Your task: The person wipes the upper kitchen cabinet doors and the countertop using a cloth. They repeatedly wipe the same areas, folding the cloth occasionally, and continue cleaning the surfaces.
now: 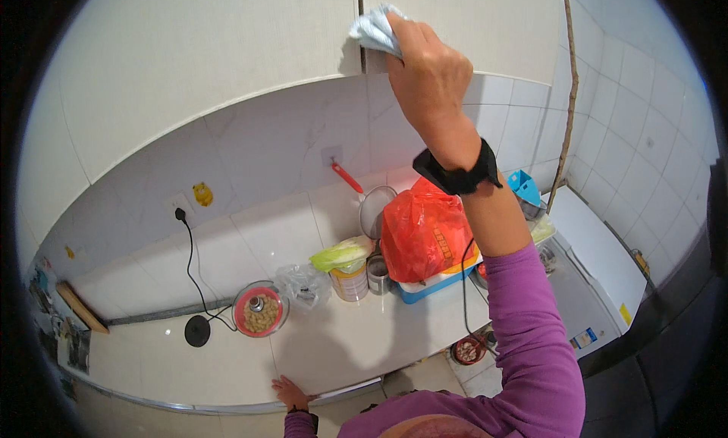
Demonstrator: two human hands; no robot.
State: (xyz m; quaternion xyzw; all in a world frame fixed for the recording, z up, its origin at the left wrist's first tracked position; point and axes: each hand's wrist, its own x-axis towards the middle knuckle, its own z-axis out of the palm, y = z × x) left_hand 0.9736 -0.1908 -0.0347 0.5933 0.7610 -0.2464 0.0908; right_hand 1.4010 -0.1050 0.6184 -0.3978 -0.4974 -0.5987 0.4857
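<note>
High up, my right hand [429, 68] grips a folded light-blue cloth [378, 29]. The cloth is pressed to the white wall-cabinet doors [227, 34] and lies across the dark gap between two of them. A black strap circles my right wrist. Down at the counter's front edge, my left hand [290, 393] rests with its fingers spread on the pale countertop [187, 375] and holds nothing. Its palm is partly hidden by the angle.
Along the wall stand a lidded bowl of peanuts [260, 314], a clear plastic bag [304, 287], a can [348, 283] topped with cabbage [343, 253] and a red plastic bag [424, 233]. A strainer [378, 210] hangs behind. A white appliance [591, 267] and a wooden stick [570, 96] are at right.
</note>
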